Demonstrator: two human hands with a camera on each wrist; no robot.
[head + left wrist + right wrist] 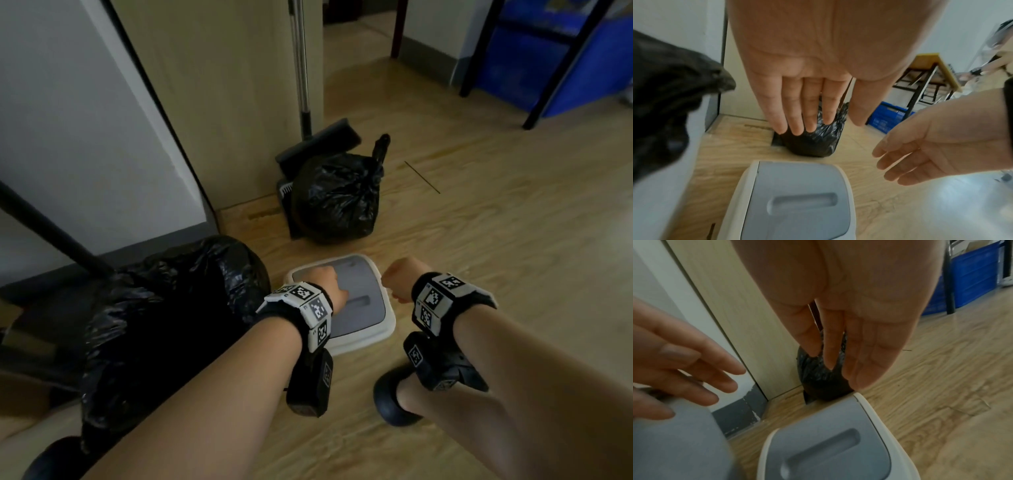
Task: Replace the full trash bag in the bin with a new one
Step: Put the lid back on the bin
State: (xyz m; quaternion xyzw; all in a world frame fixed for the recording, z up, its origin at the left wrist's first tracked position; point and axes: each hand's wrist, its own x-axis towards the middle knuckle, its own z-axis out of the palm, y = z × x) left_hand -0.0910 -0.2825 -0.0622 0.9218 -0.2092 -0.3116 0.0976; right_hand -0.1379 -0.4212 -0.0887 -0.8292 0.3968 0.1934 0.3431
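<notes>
Evidently most of the job is behind the person: a tied-off full trash bag [337, 197] sits on the wooden floor [496, 222] against the wall, leaning on a dustpan [286, 195] with a broom [318, 140] just behind it, well clear of the hands. To the left, a bin [164, 318] stands beside a dark table leg, and a new black bag is draped over its rim and down its sides, so the liner looks to be in place, though the pictures do not show how neatly it is tucked. What appears to be left is the lid [359, 301], a white frame with a grey flap and a recessed grip, which lies flat on the floor between the bin and the full bag. The left hand [327, 286] hovers over the lid with its fingers straight and close together, holding nothing; whether it touches the grey flap cannot be told. The right hand [402, 279] hangs just off the lid's right edge, fingers loosely extended and likewise empty. Judging by this, the remaining step is probably to lift the lid with both hands and seat it on the lined bin without dragging the liner off the rim.
</notes>
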